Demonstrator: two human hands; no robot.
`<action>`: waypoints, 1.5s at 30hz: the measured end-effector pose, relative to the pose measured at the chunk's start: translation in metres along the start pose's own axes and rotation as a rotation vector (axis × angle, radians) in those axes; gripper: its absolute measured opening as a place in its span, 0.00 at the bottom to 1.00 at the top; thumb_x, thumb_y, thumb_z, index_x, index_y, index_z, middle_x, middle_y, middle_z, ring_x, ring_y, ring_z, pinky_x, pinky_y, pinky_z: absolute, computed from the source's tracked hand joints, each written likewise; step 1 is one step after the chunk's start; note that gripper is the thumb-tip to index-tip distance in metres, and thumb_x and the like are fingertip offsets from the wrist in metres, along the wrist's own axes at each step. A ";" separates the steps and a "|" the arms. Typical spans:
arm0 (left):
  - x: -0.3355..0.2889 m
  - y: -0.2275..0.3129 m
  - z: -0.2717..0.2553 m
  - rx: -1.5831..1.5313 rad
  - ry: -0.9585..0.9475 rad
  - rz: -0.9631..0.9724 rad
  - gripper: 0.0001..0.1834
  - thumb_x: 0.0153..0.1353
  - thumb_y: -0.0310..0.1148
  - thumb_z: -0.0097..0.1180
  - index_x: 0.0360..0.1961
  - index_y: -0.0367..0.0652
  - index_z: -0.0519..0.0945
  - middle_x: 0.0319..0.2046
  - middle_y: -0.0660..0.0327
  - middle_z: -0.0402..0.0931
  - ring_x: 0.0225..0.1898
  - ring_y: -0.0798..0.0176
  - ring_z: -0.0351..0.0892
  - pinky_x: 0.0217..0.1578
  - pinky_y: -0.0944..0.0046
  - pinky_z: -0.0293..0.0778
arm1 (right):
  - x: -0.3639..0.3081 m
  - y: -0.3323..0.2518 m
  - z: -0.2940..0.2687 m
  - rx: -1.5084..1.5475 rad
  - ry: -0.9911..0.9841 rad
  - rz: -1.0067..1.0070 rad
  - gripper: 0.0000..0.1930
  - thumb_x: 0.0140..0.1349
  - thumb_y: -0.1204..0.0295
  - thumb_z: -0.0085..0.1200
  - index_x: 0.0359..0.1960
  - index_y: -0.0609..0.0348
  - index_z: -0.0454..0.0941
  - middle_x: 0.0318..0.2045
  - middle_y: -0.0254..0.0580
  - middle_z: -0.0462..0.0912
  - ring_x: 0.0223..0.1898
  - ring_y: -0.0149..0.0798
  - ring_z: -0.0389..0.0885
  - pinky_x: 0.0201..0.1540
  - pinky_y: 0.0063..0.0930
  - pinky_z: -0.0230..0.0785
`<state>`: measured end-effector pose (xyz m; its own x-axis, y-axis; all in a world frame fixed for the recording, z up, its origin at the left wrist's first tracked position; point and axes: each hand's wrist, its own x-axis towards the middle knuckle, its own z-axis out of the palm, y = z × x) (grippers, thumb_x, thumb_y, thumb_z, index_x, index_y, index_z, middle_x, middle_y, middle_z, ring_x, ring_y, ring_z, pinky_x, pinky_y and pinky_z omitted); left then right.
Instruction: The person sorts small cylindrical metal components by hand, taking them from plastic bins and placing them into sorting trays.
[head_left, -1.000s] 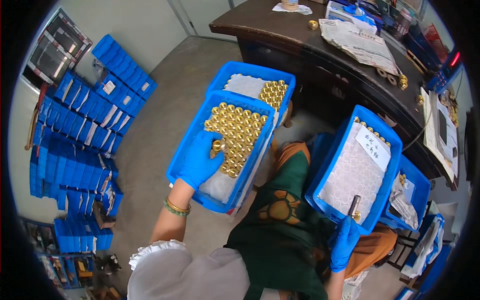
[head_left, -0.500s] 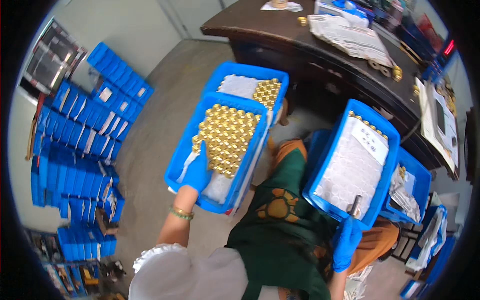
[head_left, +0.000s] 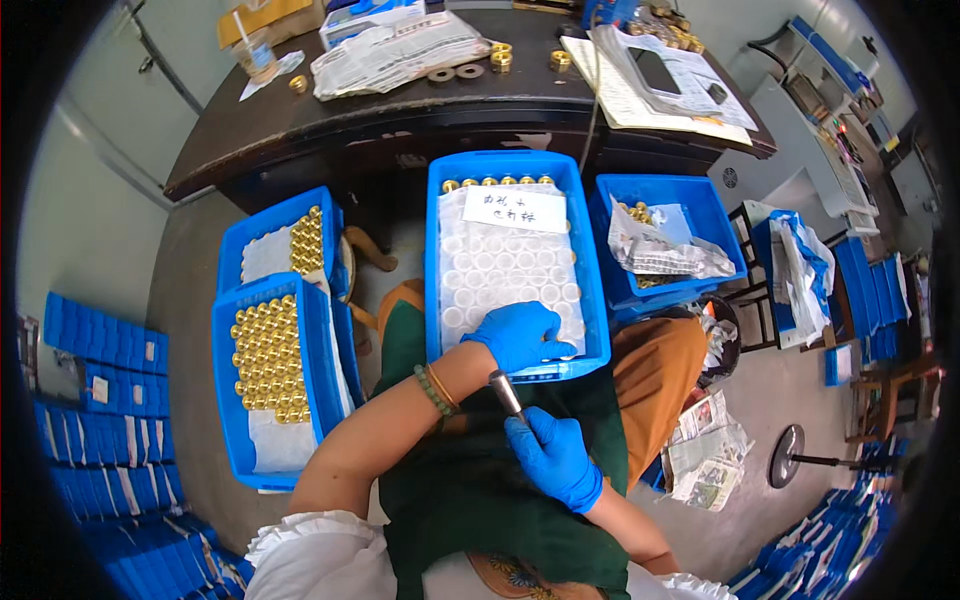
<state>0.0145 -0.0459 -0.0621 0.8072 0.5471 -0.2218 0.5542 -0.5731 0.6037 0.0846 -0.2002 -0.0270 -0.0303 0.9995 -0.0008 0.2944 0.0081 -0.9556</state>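
On my lap rests a blue plastic bin (head_left: 435, 260) with a white sheet (head_left: 480, 240) over round parts, whose ring outlines show through. A row of brass fittings (head_left: 512, 182) is bare along its far end. My left hand (head_left: 515, 335), in a blue glove, is over the sheet's near right corner with fingers curled together; whatever they grip is hidden. Just below, my right hand (head_left: 555, 462), also gloved, is closed round a silver cylindrical metal tool (head_left: 508, 394), its free end pointing up and left. To the left, another blue bin (head_left: 228, 400) holds rows of brass fittings (head_left: 267, 350).
Behind the left bin stands another partly filled blue bin (head_left: 228, 240). A blue bin (head_left: 735, 225) with newspaper and fittings is at right. The dark desk (head_left: 380, 125) ahead carries newspaper, loose fittings, washers and a phone (head_left: 655, 70). A round-based stand (head_left: 787, 455) is on the floor.
My view has turned right. My left hand has left the fittings in the left bin and come over the lap bin. My right hand has moved with the metal tool to the lap bin's near edge.
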 end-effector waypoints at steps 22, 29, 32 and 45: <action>-0.064 0.044 -0.044 -1.574 0.310 -0.003 0.25 0.50 0.23 0.52 0.51 0.36 0.63 0.48 0.48 0.66 0.49 0.58 0.69 0.48 0.62 0.68 | 0.029 0.001 -0.014 0.098 0.214 0.070 0.08 0.57 0.72 0.47 0.23 0.63 0.72 0.14 0.44 0.73 0.14 0.31 0.71 0.18 0.25 0.61; -0.056 0.066 -0.040 -1.047 0.633 0.101 0.25 0.44 0.17 0.55 0.48 0.35 0.67 0.47 0.52 0.67 0.48 0.62 0.68 0.47 0.66 0.68 | 0.040 0.005 -0.017 -0.312 0.401 -0.257 0.05 0.55 0.73 0.49 0.28 0.63 0.72 0.15 0.47 0.74 0.16 0.33 0.75 0.19 0.26 0.63; -0.054 0.062 -0.035 -1.053 0.589 0.157 0.23 0.46 0.18 0.54 0.47 0.35 0.67 0.45 0.55 0.68 0.47 0.65 0.68 0.47 0.67 0.68 | 0.038 -0.010 -0.017 -0.083 0.379 -0.114 0.06 0.55 0.74 0.49 0.31 0.65 0.73 0.18 0.48 0.75 0.18 0.32 0.75 0.22 0.25 0.65; -0.058 0.094 -0.034 -1.416 0.475 0.356 0.24 0.63 0.35 0.38 0.58 0.36 0.55 0.43 0.55 0.71 0.37 0.70 0.69 0.42 0.69 0.67 | 0.033 -0.025 -0.014 0.263 0.475 -0.112 0.08 0.57 0.75 0.43 0.29 0.67 0.73 0.17 0.36 0.74 0.20 0.25 0.70 0.21 0.20 0.61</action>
<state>0.0127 -0.1113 0.0335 0.5621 0.8075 0.1786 -0.5118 0.1700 0.8421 0.0898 -0.1670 0.0006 0.4045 0.8966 0.1801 0.0638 0.1688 -0.9836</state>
